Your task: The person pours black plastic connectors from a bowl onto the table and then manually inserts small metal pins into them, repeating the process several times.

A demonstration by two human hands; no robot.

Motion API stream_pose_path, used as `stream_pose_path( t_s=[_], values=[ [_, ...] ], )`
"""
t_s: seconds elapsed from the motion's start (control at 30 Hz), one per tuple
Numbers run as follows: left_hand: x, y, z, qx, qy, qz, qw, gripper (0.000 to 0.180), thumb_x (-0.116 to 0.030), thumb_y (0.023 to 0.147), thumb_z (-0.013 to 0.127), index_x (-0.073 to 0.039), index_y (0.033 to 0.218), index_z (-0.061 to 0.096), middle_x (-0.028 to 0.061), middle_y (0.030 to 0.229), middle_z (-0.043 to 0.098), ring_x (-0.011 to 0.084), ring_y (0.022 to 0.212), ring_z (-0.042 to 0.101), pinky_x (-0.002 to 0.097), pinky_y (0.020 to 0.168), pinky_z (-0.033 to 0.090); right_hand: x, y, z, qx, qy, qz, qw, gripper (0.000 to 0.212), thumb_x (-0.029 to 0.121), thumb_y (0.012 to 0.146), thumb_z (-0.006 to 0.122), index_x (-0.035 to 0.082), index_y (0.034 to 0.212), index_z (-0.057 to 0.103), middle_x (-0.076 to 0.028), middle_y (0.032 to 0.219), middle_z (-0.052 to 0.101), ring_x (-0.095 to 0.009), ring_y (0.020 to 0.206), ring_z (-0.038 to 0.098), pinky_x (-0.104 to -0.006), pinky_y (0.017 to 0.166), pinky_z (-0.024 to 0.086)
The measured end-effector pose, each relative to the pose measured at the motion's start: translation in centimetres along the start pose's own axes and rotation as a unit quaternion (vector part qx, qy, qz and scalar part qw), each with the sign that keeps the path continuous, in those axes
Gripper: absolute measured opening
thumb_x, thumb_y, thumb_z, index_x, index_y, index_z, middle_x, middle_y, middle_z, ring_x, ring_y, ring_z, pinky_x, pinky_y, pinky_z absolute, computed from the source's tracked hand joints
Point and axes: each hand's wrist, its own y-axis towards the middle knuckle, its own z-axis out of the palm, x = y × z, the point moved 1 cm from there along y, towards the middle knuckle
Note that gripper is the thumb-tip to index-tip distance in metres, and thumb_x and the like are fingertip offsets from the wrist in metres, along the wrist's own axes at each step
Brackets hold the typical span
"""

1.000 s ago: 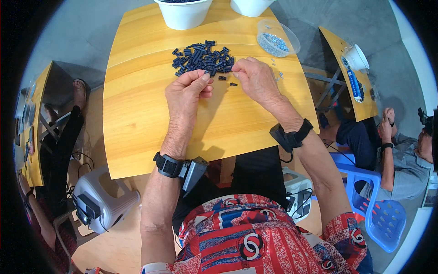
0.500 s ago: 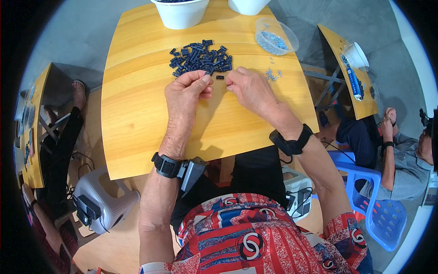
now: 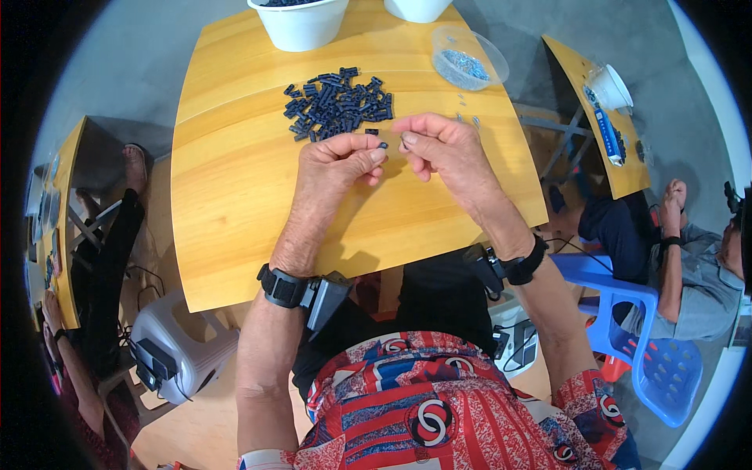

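My left hand (image 3: 341,166) pinches a small black plastic piece (image 3: 383,145) between thumb and fingertips. Close to its right, my right hand (image 3: 448,150) is closed in a pinch too; the tiny thing at its fingertips is too small to name. A gap separates the two hands above the wooden table. Just beyond the left fingers lies a single black piece (image 3: 371,131), beside a loose pile of short black plastic pieces (image 3: 337,102). A few small shiny bits (image 3: 475,121) lie past my right hand, which may cover others.
A clear round tub (image 3: 501,66) of small shiny parts stands at the table's (image 3: 235,211) far right. Two white tubs, one a white bucket (image 3: 304,27) of dark pieces, stand at the far edge. Other people sit at side tables; a blue plastic chair (image 3: 642,337) is on the right.
My right hand has shifted right and turned, its fingertips now level with the left hand's. My left hand has moved slightly right and down, and the black piece in it shows more.
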Motion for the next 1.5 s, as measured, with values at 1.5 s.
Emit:
stream_pose_path(
  t_s=[1.5],
  values=[
    [0.0,-0.1,0.0,0.015,-0.037,-0.066,0.997,0.01,-0.005,0.085,0.064,-0.001,0.094,0.067,0.0073,0.081,0.068,0.0108,0.067,0.064,0.0226,0.061,0.054,-2.4,0.3,1.5,-0.06,-0.081,-0.158,0.982,0.01,0.007,0.086,0.064,0.0,0.092,0.067,-0.001,0.074,0.065,-0.005,0.064,0.058,-0.0186,0.052,0.047]
  ],
)
